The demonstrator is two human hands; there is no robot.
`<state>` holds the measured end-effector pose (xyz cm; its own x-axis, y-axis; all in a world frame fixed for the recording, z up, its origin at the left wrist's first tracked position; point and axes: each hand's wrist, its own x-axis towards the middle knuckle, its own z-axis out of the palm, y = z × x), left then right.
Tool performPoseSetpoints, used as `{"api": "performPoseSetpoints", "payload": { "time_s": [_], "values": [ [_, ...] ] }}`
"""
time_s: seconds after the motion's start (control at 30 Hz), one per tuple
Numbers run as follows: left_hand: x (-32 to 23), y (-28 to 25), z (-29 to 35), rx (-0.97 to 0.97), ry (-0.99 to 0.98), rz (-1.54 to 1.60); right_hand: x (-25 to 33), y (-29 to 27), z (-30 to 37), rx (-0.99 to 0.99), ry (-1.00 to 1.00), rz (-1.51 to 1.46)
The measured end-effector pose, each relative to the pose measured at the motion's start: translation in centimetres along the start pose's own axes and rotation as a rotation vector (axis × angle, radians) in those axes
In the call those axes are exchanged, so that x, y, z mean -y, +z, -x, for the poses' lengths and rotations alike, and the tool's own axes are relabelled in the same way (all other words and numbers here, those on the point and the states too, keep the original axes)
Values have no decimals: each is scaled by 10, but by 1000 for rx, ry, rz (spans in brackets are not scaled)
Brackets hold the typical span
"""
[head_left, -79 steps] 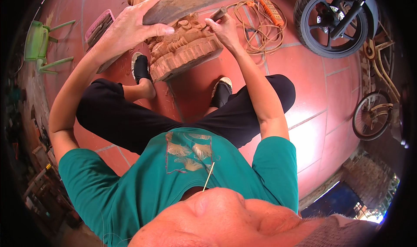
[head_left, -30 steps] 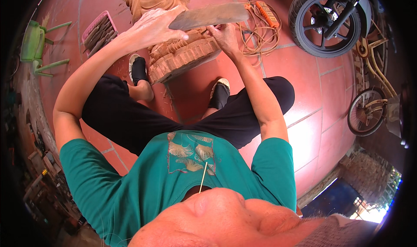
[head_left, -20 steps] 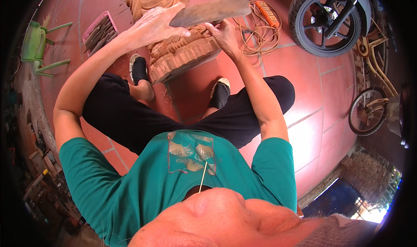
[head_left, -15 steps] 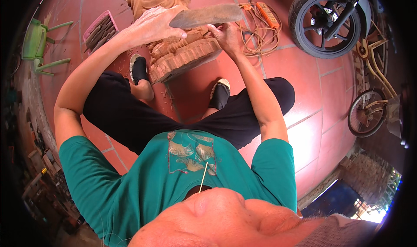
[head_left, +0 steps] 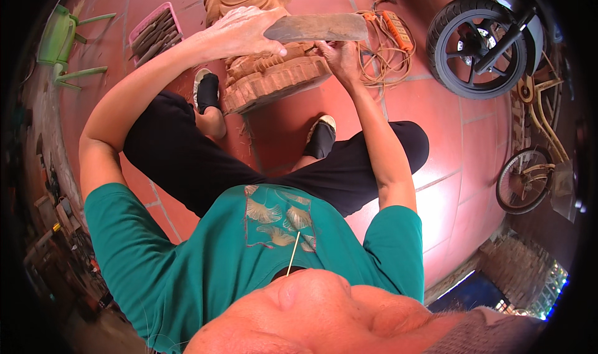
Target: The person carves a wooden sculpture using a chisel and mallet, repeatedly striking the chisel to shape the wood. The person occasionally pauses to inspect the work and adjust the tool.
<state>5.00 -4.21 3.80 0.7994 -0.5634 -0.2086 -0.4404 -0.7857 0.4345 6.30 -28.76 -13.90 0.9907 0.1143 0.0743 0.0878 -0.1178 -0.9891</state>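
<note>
A carved wooden statue (head_left: 277,83) lies on the tiled floor between my feet, its ridged base toward me. Above it, my left hand (head_left: 240,33) is closed round the left end of a flat, paddle-like wooden mallet (head_left: 321,27), which is held roughly level. Under the mallet's right end is my right hand (head_left: 342,58), thumb raised and fingers curled. The mallet covers part of that hand, so whatever it grips is hidden. Part of the statue is also behind the mallet and my left hand.
A pink basket (head_left: 136,30) of several dark tools stands at the left, near a green plastic chair (head_left: 55,39). An orange power strip (head_left: 397,31) with coiled cable (head_left: 374,73) lies to the right. Beyond are a motorbike wheel (head_left: 436,48) and a bicycle (head_left: 525,179).
The whole view has shifted slightly, so the floor things sit farther right in the picture. Both hands keep about the same pose over the statue, the mallet still in my left hand.
</note>
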Motion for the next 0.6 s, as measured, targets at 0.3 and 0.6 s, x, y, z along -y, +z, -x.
{"api": "performPoseSetpoints", "payload": {
  "time_s": [0.3,0.6],
  "values": [
    [-3,-4,-1,42,-53,-57,1,-4,-3,29,-17,135],
    [32,4,13,-352,73,139,28,-4,-7,-13,67,-115]
  ]
}}
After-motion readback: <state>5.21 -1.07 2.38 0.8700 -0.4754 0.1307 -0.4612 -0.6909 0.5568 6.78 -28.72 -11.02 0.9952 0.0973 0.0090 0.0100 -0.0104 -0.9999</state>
